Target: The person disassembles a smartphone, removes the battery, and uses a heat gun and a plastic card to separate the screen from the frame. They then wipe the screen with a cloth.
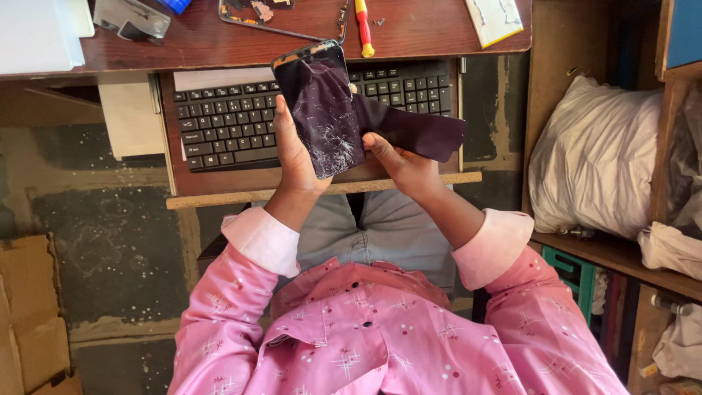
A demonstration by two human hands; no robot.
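The smartphone [322, 110] is dark, its glass face badly cracked with a web of white fractures near the lower end. It stands tilted above the keyboard tray, top edge toward the desk. A dark purple cloth [417, 132] trails from its right side, limp and creased.

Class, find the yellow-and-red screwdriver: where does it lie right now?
In the head view, the screwdriver lies on the desk at top centre, just above the cracked phone and keyboard, right of a phone frame.
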